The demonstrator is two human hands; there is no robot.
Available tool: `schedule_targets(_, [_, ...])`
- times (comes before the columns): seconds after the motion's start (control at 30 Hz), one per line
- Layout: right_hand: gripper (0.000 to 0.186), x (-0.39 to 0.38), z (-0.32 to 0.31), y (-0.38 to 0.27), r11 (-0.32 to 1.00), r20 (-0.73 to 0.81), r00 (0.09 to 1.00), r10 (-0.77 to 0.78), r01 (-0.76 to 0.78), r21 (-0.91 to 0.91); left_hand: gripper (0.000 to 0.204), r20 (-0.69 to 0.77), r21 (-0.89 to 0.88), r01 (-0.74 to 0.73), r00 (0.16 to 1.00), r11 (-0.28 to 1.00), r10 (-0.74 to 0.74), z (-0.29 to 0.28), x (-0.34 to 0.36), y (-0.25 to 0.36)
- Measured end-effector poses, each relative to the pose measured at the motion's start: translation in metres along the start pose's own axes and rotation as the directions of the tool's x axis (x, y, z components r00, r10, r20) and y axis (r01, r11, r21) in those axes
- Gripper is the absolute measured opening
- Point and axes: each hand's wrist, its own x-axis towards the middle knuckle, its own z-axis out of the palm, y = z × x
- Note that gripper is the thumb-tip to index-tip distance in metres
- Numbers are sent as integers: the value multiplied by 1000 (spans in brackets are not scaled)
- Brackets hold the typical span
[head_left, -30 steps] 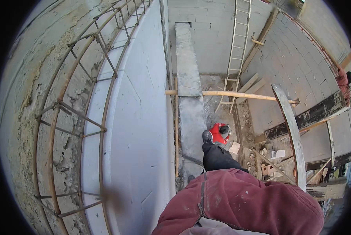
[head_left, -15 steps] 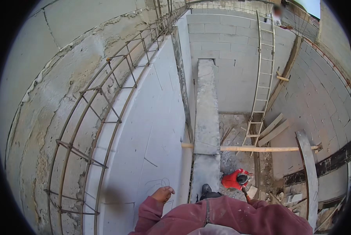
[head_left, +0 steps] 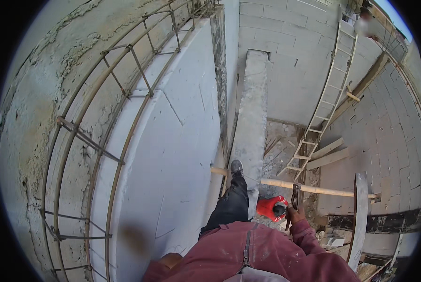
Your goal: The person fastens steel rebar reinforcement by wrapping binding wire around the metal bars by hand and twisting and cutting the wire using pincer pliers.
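Dark metal pincers, lower centre-right, gripped by right hand, could hit red-clad co-worker if fingers slip; left hand: finger state unclear.

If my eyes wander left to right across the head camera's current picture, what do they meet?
Rough wall, caged steel rods, white panel, long grey slab, person in red, the wearer's right hand holding a dark metal tool, narrow grey board.

Soft daylight; bright sky far right of the white panel, a dark blurred smudge low over it, fisheye-bent rebar to its left.
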Motion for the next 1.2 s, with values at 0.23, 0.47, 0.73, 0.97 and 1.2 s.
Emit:
schedule_targets(0.23, [30,170,110,-162,922,265,917,-299,349,-170,19,-93,-52,-55,994,997,50,-58,156,-145])
schedule_targets(0.47, [26,253,171,-351,486,447,555,-702,832,-268,19,-108,-215,-64,993,974,42,-132,279,-190])
schedule_targets(0.73, [29,249,236,-598,384,187,352,-917,654,652,19,-201,-396,7,975,918,-94,-158,342,-189])
schedule_targets(0.97, [25,234,312,-691,239,299,0,-954,597,765,19,-373,-539,128,850,832,-372,-148,371,-138])
schedule_targets(1.2, [27,242,343,-664,252,592,-208,-779,761,598,19,-443,-639,136,739,757,-507,-181,463,-131])
